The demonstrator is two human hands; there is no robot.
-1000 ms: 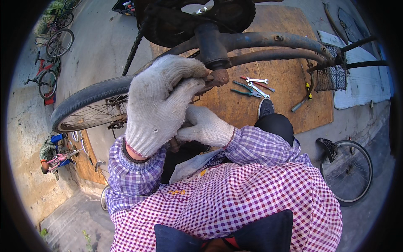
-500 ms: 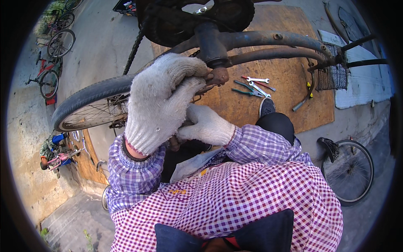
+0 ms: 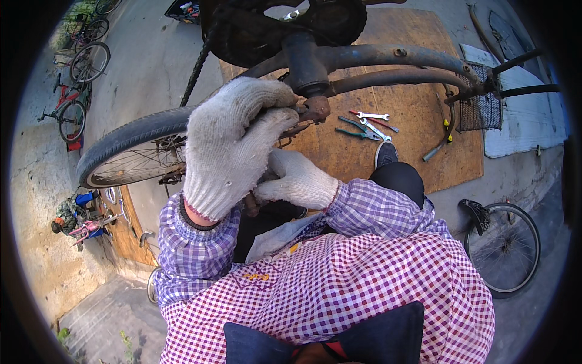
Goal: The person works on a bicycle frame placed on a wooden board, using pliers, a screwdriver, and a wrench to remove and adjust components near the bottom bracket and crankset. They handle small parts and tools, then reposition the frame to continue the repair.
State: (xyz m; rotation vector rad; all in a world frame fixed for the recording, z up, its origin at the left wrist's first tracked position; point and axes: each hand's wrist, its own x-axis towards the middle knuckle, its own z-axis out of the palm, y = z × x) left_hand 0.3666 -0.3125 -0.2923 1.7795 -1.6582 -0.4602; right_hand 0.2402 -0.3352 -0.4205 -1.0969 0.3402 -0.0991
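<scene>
A rusty bicycle frame (image 3: 388,56) lies across the upper view, with a dark chainring (image 3: 242,45) and a bottom bracket shell (image 3: 302,64). From the axle, a rusty crank arm (image 3: 316,110) runs down toward me, mostly behind my hands. My left hand (image 3: 233,148), in a white knit glove, pinches thumb and fingers together beside the crank's upper end; what they hold is too small to name. Below it my right hand (image 3: 295,180), gloved too, is curled around the lower part of the crank arm, its fingertips hidden behind the left hand.
The rear wheel (image 3: 136,145) extends left. Pliers (image 3: 357,130), wrenches (image 3: 373,115) and a red-handled tool (image 3: 382,123) lie on a wooden board (image 3: 424,151) by my shoe (image 3: 385,153). A wire basket (image 3: 479,109) is at right, a loose wheel (image 3: 503,249) below it. Another person (image 3: 70,212) works far left.
My left hand has shifted slightly left and its fingertips have drawn back a little from the crank's end. My right hand stays nearly still. The person at far left has moved.
</scene>
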